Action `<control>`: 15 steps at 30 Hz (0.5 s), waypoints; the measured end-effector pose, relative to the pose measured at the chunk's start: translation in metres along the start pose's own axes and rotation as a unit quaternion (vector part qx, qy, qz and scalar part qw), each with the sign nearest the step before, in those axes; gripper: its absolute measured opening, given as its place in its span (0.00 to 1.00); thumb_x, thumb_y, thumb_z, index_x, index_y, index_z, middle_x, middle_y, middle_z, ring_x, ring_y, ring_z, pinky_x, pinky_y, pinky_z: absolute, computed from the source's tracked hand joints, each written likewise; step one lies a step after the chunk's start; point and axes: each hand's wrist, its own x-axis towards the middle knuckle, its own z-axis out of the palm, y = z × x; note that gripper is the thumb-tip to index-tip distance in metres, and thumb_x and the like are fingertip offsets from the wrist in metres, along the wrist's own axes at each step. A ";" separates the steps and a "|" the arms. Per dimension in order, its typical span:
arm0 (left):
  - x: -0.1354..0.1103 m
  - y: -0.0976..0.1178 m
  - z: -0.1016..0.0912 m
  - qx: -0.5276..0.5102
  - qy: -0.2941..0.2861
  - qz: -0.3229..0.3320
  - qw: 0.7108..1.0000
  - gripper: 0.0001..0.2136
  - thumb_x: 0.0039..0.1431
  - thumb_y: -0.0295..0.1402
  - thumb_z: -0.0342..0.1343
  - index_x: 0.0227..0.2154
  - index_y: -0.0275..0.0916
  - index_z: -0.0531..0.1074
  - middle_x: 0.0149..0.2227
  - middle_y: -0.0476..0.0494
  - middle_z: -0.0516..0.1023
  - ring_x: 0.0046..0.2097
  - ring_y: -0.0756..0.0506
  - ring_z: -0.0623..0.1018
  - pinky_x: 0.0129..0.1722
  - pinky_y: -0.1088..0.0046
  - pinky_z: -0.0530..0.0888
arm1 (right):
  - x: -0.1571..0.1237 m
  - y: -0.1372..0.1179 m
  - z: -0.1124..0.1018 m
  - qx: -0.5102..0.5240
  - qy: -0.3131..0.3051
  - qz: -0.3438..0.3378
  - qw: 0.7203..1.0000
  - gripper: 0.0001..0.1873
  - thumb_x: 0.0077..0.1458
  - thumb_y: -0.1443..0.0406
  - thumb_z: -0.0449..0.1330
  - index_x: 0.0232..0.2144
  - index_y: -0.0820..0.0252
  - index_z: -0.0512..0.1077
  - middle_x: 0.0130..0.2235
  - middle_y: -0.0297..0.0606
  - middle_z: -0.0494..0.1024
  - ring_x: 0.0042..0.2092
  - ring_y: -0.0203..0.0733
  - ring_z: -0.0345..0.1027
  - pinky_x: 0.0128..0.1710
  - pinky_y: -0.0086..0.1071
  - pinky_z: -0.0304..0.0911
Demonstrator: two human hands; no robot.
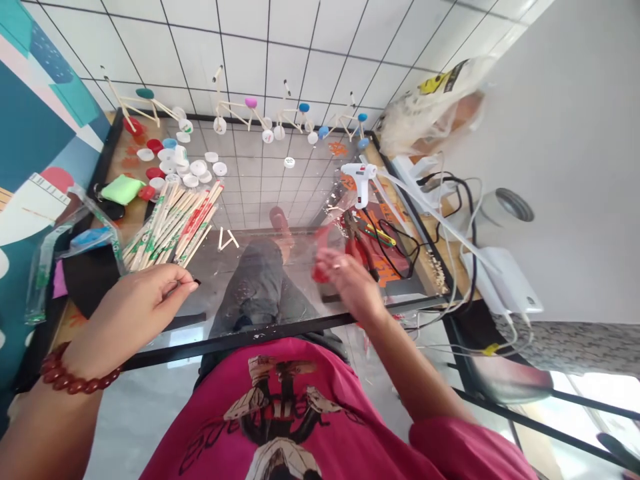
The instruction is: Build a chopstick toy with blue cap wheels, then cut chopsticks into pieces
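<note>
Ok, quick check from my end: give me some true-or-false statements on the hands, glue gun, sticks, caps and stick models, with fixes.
1. The left hand pinches a small dark piece. True.
2. The white glue gun lies to the left of the wooden sticks. False: the glue gun lies to their right.
3. One white cap lies apart from the pile of caps. True.
4. The beaded bracelet is on the right wrist. False: the bracelet is on the left wrist.
5. Four stick models stand along the far edge of the table. True.
</note>
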 end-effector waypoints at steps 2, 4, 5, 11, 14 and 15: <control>0.006 0.004 0.004 -0.002 0.000 0.004 1.000 0.12 0.61 0.43 0.48 0.30 0.43 0.70 0.26 0.52 0.75 0.29 0.47 0.72 0.32 0.71 0.65 | -0.007 -0.009 -0.003 -0.008 0.046 -0.098 0.994 0.11 0.54 0.54 0.68 0.32 0.53 0.75 0.54 0.34 0.76 0.57 0.41 0.68 0.64 0.40 0.56; 0.015 0.011 0.008 0.002 -0.001 0.016 1.000 0.11 0.61 0.42 0.49 0.30 0.42 0.70 0.26 0.52 0.75 0.29 0.47 0.72 0.33 0.71 0.64 | -0.022 0.005 0.025 -0.019 -0.081 -0.043 0.996 0.13 0.56 0.52 0.66 0.35 0.54 0.76 0.51 0.37 0.78 0.52 0.42 0.71 0.60 0.41 0.62; 0.019 0.015 0.010 0.005 -0.001 0.024 1.000 0.10 0.61 0.41 0.49 0.30 0.42 0.70 0.26 0.51 0.76 0.30 0.46 0.73 0.33 0.71 0.64 | -0.030 0.018 0.044 -0.024 -0.168 0.022 0.985 0.16 0.57 0.50 0.63 0.37 0.55 0.76 0.48 0.39 0.79 0.50 0.43 0.72 0.57 0.42 0.64; 0.037 0.031 0.027 0.026 -0.020 0.074 0.997 0.11 0.60 0.40 0.48 0.28 0.43 0.71 0.27 0.47 0.78 0.32 0.43 0.76 0.31 0.69 0.66 | 0.002 0.036 0.055 -0.017 -0.194 0.050 0.980 0.22 0.52 0.46 0.65 0.35 0.57 0.75 0.51 0.42 0.78 0.54 0.44 0.71 0.59 0.43 0.62; 0.041 0.030 0.037 0.043 -0.022 0.086 0.995 0.11 0.60 0.39 0.48 0.28 0.42 0.71 0.30 0.45 0.80 0.34 0.42 0.78 0.31 0.68 0.67 | 0.038 -0.003 -0.003 -0.047 -0.022 -0.041 0.998 0.16 0.51 0.52 0.68 0.33 0.56 0.74 0.45 0.39 0.80 0.52 0.42 0.72 0.59 0.41 0.62; 0.043 0.030 0.040 0.059 -0.018 0.082 0.995 0.11 0.61 0.38 0.48 0.28 0.42 0.71 0.31 0.44 0.80 0.34 0.41 0.78 0.31 0.68 0.67 | 0.046 -0.014 -0.017 -0.058 0.022 -0.065 0.996 0.15 0.51 0.53 0.68 0.33 0.56 0.74 0.44 0.38 0.80 0.52 0.41 0.72 0.60 0.40 0.61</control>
